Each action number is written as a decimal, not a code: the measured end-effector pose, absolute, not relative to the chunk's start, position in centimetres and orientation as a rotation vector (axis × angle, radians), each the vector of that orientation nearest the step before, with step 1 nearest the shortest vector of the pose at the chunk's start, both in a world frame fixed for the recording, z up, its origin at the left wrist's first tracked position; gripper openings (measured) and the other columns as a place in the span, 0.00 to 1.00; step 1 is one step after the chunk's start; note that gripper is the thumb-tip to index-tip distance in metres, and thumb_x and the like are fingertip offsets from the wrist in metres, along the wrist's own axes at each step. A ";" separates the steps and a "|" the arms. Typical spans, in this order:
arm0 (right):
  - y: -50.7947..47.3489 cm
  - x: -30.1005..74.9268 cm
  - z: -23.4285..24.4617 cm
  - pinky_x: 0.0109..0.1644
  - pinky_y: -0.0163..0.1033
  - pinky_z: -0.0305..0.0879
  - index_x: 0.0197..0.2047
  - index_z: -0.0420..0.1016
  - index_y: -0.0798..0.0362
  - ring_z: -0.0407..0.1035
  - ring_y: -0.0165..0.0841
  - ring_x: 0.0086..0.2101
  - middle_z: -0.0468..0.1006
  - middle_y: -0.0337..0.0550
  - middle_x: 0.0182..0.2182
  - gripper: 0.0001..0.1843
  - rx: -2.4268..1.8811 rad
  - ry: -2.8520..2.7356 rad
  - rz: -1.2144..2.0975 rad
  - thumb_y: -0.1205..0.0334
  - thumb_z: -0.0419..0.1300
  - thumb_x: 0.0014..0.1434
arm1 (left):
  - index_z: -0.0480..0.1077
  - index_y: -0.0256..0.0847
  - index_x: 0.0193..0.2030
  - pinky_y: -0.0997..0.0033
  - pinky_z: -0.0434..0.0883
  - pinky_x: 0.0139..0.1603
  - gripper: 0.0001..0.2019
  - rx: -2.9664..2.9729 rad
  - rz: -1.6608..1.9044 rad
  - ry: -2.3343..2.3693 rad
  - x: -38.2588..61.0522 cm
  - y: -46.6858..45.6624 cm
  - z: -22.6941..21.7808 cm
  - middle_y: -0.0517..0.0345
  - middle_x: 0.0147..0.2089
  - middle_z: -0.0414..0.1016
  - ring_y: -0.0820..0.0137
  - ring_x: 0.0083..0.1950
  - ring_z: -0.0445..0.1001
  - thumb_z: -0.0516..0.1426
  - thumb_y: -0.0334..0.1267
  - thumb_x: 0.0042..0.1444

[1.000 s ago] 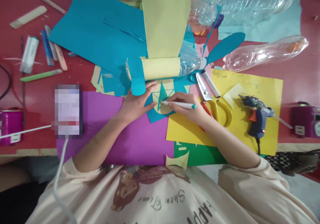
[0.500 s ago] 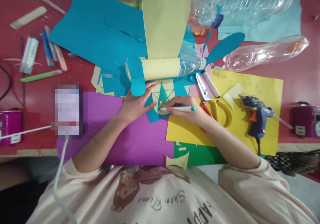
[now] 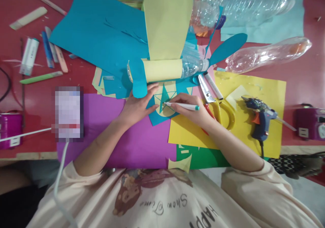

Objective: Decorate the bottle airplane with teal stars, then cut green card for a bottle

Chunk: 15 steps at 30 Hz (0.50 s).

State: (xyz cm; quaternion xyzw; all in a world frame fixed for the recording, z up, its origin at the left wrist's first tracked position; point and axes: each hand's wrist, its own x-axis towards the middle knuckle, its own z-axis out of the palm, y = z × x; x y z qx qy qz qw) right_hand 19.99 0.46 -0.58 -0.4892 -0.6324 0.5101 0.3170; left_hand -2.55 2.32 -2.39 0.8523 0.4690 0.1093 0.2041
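In my right hand (image 3: 190, 107) is a white marker with a green end (image 3: 184, 106), its tip at a star drawn in lines on a pale yellow paper piece (image 3: 158, 101). Part of the star is coloured green. My left hand (image 3: 138, 104) rests with fingers spread at the left edge of that piece, pressing on it. Just beyond lies a plastic bottle (image 3: 191, 68) wrapped in pale yellow paper, with a large yellow paper wing (image 3: 167, 21), a blue paper band (image 3: 139, 79) and a blue paper blade (image 3: 228, 52) at its cap.
Scissors (image 3: 220, 114) and a glue gun (image 3: 264, 119) lie on yellow paper to the right. A phone (image 3: 68, 114) with a cable sits at left on purple paper (image 3: 142, 146). Several markers (image 3: 29, 57) lie at the far left; clear bottles (image 3: 269, 55) are at the back right.
My right hand has moved the marker tip slightly up, from the star's lower left point to its middle. My left hand stays in place.
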 end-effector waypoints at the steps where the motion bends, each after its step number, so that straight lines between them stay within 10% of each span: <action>1: 0.4 20.0 -0.6 0.27 0.34 0.55 0.33 0.76 0.55 0.63 0.27 0.24 0.75 0.39 0.25 0.10 -1.279 -1.671 1.346 0.57 0.61 0.58 | 0.54 0.45 0.69 0.58 0.70 0.60 0.26 2.377 0.306 1.306 -2.5 2.3 -2.4 0.49 0.70 0.61 0.58 0.67 0.67 0.52 0.46 0.66; 15: 0.5 20.1 -0.1 0.32 0.36 0.62 0.31 0.77 0.55 0.69 0.31 0.27 0.79 0.43 0.27 0.10 -1.192 -1.812 1.435 0.57 0.60 0.57 | 0.54 0.46 0.69 0.57 0.69 0.62 0.26 2.369 0.292 1.315 -2.5 2.3 -2.2 0.50 0.70 0.61 0.58 0.66 0.67 0.52 0.46 0.66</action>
